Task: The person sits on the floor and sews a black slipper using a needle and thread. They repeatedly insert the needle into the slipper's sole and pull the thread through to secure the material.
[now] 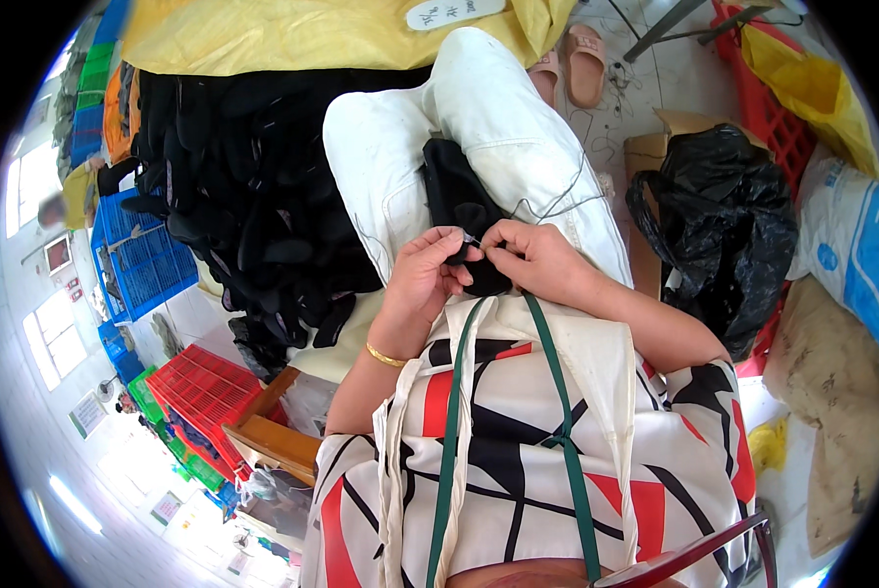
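Observation:
A black cloth shoe (pixel 451 184) lies on my lap between the white-covered thighs, its near end raised into my hands. My left hand (pixel 426 272) is closed on the edge of the shoe, with thumb and forefinger pinched. Close beside it, my right hand (pixel 535 259) is also closed, fingertips pressed together at the same edge. A small light glint shows between the fingertips, too small to name. Dark thread (pixel 567 204) trails loosely over my right thigh, and another strand runs down the left thigh. The fingers hide the part of the shoe where they meet.
A large pile of black shoes (pixel 253 186) stands at my left, below a yellow sheet (pixel 292 39). To the right are a black plastic bag (pixel 728 225), a red crate (pixel 778 122) and sacks. Blue crates (pixel 145 257) and red crates (pixel 204 387) stand farther left. Pink slippers (pixel 584 67) lie ahead.

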The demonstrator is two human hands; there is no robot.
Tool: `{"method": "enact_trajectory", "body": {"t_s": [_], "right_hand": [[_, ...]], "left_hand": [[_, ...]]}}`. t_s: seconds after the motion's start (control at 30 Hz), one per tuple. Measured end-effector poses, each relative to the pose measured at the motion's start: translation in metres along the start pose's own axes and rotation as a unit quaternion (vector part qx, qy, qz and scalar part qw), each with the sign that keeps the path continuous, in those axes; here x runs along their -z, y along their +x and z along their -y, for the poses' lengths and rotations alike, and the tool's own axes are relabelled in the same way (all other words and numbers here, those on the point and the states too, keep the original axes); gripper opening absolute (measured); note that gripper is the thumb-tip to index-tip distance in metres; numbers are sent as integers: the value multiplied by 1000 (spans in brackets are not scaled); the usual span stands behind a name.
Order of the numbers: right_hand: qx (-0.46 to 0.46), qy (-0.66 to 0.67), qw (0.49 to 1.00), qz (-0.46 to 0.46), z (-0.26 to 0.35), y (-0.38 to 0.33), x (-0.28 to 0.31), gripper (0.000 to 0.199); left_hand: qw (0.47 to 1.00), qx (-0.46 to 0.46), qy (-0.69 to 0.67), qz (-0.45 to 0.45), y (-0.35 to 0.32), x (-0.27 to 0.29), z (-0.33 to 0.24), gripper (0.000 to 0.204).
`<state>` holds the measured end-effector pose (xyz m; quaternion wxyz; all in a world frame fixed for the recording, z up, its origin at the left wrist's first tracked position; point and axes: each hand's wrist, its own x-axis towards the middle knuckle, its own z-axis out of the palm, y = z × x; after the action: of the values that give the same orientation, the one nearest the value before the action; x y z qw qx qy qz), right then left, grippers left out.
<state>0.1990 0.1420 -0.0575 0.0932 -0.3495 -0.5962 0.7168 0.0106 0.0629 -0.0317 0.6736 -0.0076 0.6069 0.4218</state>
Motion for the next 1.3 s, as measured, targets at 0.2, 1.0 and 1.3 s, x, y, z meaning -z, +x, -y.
{"method": "enact_trajectory", "body": {"t_s": [0.2, 1.0, 1.3], "right_hand": [[-59, 104, 992, 39, -5, 2, 0, 11], [-140, 43, 988, 56, 19, 23, -6, 10], [-53, 34, 996, 69, 8, 17, -9, 10]], "left_hand": [[999, -44, -3, -6, -5, -4, 5, 19], [998, -61, -21, 14, -15, 0, 3, 21], [996, -84, 13, 33, -12, 5, 4, 20]]}}
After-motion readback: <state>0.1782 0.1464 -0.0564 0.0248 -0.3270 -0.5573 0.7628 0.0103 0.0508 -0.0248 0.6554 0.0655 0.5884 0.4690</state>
